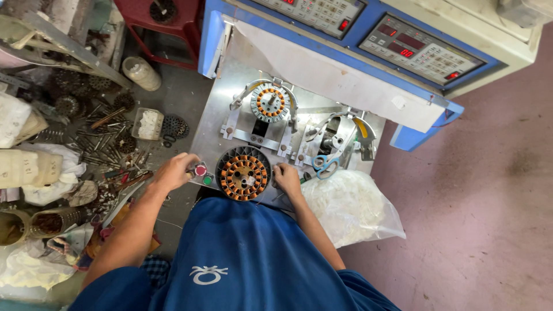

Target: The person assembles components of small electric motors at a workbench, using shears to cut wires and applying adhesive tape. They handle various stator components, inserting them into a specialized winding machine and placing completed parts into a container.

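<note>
A round black stator with copper-coloured windings (243,173) lies on the metal machine plate (213,124) in front of me. My left hand (174,171) rests at the plate's left edge, fingers on a red push button (200,170) beside a green button (207,181). My right hand (286,177) sits just right of the stator, fingertips closed on the plate near its rim; whether it holds anything I cannot tell. A second stator (269,103) is clamped in the winding fixture further back.
Blue-handled scissors (326,164) lie right of my right hand. A clear bag of white pieces (351,207) sits at the right. Blue control panels with red displays (417,52) stand behind. Loose metal parts and stators (98,132) litter the floor at the left.
</note>
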